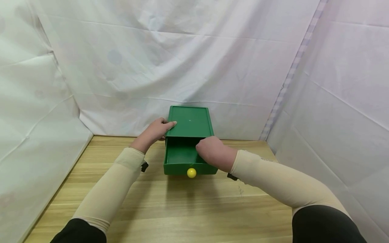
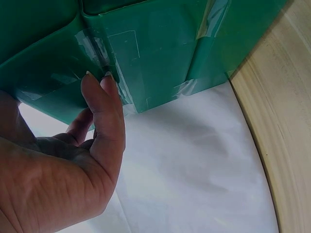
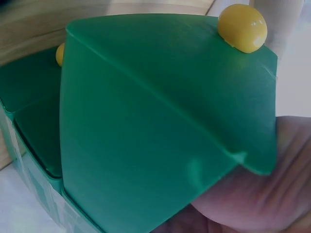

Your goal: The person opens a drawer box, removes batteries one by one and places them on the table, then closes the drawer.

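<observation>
- With the left hand [image 1: 156,130], holding the green cabinet [image 1: 189,120] by its left upper edge, with thumb on top and bent fingers against the side; a narrow hold, likely for steadying rather than lifting.
- On the cabinet's left side, close to the fingertips: clear tape [image 2: 90,43], presumably for joining parts.
- Under the cabinet, the wooden table [image 1: 188,216] as support; right behind the cabinet, the hanging white cloth [image 1: 152,67], perhaps as a plain screen.
- Out from the cabinet's front, toward the body: a drawer [image 1: 179,156], open from above and so reachable by hand.
- On the middle of the drawer's front: a yellow knob [image 1: 191,173], probably centred for an even pull. Partly hidden behind the drawer in the right wrist view: a second yellow knob [image 3: 60,54].
- With the right hand [image 1: 214,152], reaching over the drawer's right wall at the cabinet's front right, with fingers out of sight. Cannot tell the hold, gripping or loose; maybe bent so just for clearing the wall.
</observation>
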A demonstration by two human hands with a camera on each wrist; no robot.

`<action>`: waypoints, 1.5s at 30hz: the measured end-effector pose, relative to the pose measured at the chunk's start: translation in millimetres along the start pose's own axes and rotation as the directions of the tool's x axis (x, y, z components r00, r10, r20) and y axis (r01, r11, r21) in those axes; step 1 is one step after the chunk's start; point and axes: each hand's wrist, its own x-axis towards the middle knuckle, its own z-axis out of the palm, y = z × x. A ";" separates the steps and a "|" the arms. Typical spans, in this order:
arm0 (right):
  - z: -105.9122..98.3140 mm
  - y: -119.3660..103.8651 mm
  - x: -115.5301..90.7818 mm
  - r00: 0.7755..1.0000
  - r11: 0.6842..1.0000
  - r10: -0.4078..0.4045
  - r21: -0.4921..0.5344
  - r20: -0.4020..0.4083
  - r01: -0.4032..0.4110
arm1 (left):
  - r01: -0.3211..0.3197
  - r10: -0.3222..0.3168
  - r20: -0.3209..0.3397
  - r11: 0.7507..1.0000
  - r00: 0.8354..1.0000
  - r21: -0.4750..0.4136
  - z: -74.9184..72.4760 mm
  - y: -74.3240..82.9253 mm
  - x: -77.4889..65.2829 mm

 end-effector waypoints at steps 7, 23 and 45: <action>-0.3 0.0 1.4 1.000 1.000 0.005 0.010 0.018 -0.005 | 0.002 -0.002 -0.006 1.000 1.000 0.006 0.8 1.3 -0.6; 3.9 2.6 1.4 1.000 1.000 -0.012 0.017 -0.007 0.012 | 0.007 -0.007 -0.008 1.000 1.000 0.022 0.0 1.3 -0.4; 9.5 20.5 0.0 0.980 0.983 -0.181 0.022 0.080 0.180 | 0.009 -0.009 0.003 1.000 1.000 0.004 -0.6 -0.3 -0.1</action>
